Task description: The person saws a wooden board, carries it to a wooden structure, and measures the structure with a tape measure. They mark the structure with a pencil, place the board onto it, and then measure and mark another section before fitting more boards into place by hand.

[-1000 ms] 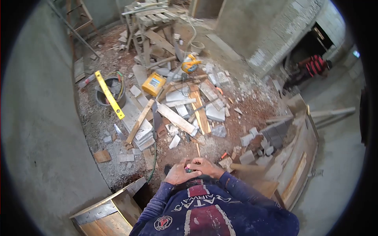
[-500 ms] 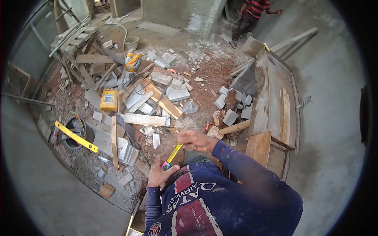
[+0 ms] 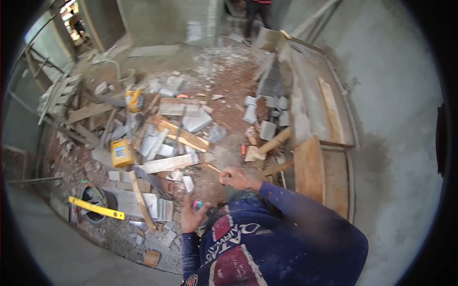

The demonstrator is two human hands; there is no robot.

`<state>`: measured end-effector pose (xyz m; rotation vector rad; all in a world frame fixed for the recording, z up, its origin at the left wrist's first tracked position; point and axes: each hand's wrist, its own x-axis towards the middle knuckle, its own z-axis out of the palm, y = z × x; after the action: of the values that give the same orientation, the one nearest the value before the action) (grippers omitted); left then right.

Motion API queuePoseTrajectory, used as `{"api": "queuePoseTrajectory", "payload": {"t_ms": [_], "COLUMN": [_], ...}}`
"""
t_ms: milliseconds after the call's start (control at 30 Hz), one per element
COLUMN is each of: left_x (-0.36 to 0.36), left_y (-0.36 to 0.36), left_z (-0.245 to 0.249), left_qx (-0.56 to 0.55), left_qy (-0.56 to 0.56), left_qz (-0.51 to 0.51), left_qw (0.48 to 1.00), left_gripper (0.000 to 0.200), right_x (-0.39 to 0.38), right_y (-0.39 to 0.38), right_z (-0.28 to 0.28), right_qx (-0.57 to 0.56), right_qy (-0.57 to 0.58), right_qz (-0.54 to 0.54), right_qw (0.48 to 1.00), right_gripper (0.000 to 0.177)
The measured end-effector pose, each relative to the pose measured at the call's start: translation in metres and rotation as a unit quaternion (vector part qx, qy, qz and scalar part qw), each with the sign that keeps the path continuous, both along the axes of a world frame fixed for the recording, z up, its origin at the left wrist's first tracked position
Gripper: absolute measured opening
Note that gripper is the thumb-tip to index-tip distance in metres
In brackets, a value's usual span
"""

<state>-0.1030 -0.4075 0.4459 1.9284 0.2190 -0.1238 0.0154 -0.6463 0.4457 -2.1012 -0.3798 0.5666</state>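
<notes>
Low in the centre of the head view, my left hand (image 3: pixel 193 214) is closed round a small tape measure (image 3: pixel 197 205), its pink and teal case showing between thumb and fingers. No yellow blade is visible from it. To its right, my right hand (image 3: pixel 234 178) pinches a thin, light brown stick like a pencil (image 3: pixel 213 168), which points up and to the left. Both hands are in front of my dark blue shirt, a short gap apart.
A yellow spirit level (image 3: pixel 97 208) lies across a black bucket (image 3: pixel 93 219) at the left. Planks, broken blocks and a yellow jerrycan (image 3: pixel 122 153) litter the floor. A boarded structure (image 3: pixel 310 95) stands at right. A person (image 3: pixel 258 16) stands at the back.
The yellow blade that stretched between my hands is gone from sight, and the thin stick now shows in my right hand. The view has shifted, with the surroundings lying differently in it.
</notes>
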Motion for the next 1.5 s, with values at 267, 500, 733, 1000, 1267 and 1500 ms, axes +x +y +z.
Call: {"api": "queuePoseTrajectory", "payload": {"t_ms": [267, 500, 733, 1000, 1267, 1500], "left_x": [0.009, -0.018, -0.036, -0.041, -0.042, -0.038], "left_y": [-0.012, -0.011, -0.009, -0.016, -0.013, -0.015], "left_z": [0.003, -0.001, 0.007, 0.006, -0.009, -0.004], "left_qx": [0.027, 0.046, 0.024, -0.026, -0.053, -0.071], "left_qy": [0.002, 0.030, 0.056, 0.060, 0.096, 0.076], "left_qz": [-0.068, -0.011, 0.052, 0.096, 0.079, 0.048], "left_qw": [0.997, 0.998, 0.997, 0.993, 0.991, 0.993], "left_gripper": [0.088, 0.086, 0.091, 0.079, 0.069, 0.058], "right_x": [-0.032, -0.010, -0.003, -0.016, -0.025, -0.037], "right_y": [0.055, 0.046, 0.055, 0.055, 0.049, 0.037], "right_z": [0.011, 0.054, 0.058, 0.046, 0.031, 0.016], "right_qx": [0.060, 0.096, 0.015, -0.064, -0.071, -0.089], "right_qy": [0.092, 0.255, 0.180, 0.091, 0.179, 0.164], "right_qz": [0.084, 0.067, 0.114, 0.206, 0.153, 0.190], "right_qw": [0.990, 0.960, 0.977, 0.972, 0.969, 0.964], "right_gripper": [0.024, 0.018, 0.035, 0.027, 0.025, 0.045]}}
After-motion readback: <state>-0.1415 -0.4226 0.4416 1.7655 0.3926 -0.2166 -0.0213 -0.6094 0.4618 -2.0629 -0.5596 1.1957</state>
